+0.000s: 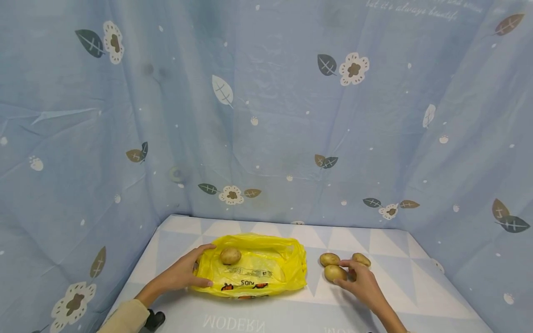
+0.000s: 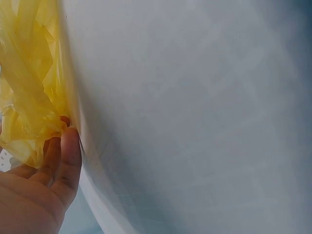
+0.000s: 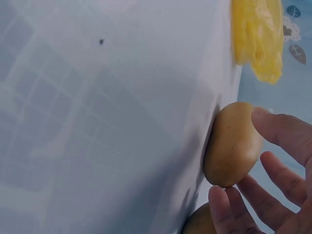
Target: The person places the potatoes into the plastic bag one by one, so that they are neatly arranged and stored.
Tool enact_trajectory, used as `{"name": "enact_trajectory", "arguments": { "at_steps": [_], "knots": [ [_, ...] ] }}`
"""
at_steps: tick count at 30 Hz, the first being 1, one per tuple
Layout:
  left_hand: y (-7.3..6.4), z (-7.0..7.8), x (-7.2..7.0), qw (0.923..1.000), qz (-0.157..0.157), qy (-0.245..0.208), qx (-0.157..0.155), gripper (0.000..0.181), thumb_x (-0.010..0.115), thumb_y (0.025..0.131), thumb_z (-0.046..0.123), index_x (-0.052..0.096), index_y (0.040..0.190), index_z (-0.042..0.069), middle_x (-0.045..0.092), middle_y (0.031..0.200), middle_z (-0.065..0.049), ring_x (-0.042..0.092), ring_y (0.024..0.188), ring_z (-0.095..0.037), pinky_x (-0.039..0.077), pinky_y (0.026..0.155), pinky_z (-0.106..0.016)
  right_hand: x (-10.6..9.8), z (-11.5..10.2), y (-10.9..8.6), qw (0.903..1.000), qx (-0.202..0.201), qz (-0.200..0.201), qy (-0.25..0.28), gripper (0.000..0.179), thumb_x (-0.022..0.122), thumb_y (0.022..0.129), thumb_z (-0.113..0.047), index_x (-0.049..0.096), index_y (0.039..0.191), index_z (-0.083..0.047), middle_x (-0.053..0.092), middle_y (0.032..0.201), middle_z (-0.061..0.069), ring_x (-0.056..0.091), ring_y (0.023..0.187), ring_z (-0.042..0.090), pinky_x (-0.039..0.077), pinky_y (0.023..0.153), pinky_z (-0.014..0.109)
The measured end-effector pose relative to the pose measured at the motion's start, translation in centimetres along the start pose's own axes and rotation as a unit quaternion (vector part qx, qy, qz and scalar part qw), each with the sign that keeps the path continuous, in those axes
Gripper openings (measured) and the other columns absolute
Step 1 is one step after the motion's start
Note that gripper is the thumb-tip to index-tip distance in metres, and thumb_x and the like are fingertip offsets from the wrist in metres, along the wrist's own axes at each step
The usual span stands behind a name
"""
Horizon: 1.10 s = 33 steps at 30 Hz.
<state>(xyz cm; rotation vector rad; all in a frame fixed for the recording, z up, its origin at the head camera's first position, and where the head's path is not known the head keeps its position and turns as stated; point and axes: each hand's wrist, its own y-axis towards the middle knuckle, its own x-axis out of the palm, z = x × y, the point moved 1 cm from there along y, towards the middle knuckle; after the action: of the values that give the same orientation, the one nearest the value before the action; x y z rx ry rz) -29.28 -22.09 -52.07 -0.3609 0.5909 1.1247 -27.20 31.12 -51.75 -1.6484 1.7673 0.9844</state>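
A yellow plastic bag (image 1: 291,273) with printing lies spread on the table, its mouth facing up. One potato (image 1: 230,255) rests inside it near the left end. My left hand (image 1: 183,273) holds the bag's left end, thumb at the front and fingers at the back; the left wrist view shows fingers curled against the yellow film (image 2: 29,87). Right of the bag, my right hand (image 1: 361,282) reaches over a potato (image 1: 334,273), thumb and fingers spread around it. That potato (image 3: 233,144) sits on the table with the thumb tip at its edge.
Behind the nearest potato lies another potato (image 1: 329,259), and one more potato (image 1: 361,259) is beyond the right hand. The patterned tablecloth (image 1: 387,259) covers the table. Blue curtains (image 1: 266,138) hang around its back and sides. A black object (image 1: 155,320) is by the left sleeve.
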Motion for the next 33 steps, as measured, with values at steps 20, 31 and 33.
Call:
{"name": "enact_trajectory", "arguments": {
  "at_steps": [20, 31, 33],
  "knots": [
    [0.25, 0.12, -0.01, 1.0, 0.003, 0.003, -0.002, 0.1, 0.095, 0.073, 0.034, 0.04, 0.155, 0.019, 0.038, 0.16, -0.016, 0.032, 0.146, -0.043, 0.027, 0.114, -0.069, 0.45, -0.35, 0.07, 0.9978, -0.044, 0.024, -0.042, 0.052, 0.097, 0.066, -0.017, 0.075, 0.111, -0.003, 0.074, 0.103, 0.004, 0.056, 0.092, 0.022, 0.042, 0.083, 0.042],
    [0.16, 0.11, -0.07, 1.0, 0.002, -0.001, -0.001, 0.1, 0.095, 0.074, 0.033, 0.04, 0.156, 0.017, 0.038, 0.16, -0.017, 0.033, 0.146, -0.043, 0.028, 0.113, -0.069, 1.01, -0.09, -0.29, 0.9993, -0.018, 0.015, -0.029, 0.052, 0.098, 0.066, -0.017, 0.074, 0.111, -0.008, 0.073, 0.105, 0.001, 0.066, 0.102, 0.022, 0.053, 0.091, 0.045],
    [0.16, 0.08, -0.05, 1.0, 0.0, -0.003, -0.001, 0.1, 0.095, 0.074, 0.034, 0.04, 0.156, 0.017, 0.038, 0.16, -0.017, 0.033, 0.146, -0.044, 0.028, 0.113, -0.069, 1.08, 0.02, -0.3, 0.9993, -0.013, 0.019, -0.031, 0.052, 0.099, 0.064, -0.018, 0.074, 0.109, -0.01, 0.073, 0.103, -0.001, 0.066, 0.099, 0.02, 0.054, 0.088, 0.043]
  ]
}}
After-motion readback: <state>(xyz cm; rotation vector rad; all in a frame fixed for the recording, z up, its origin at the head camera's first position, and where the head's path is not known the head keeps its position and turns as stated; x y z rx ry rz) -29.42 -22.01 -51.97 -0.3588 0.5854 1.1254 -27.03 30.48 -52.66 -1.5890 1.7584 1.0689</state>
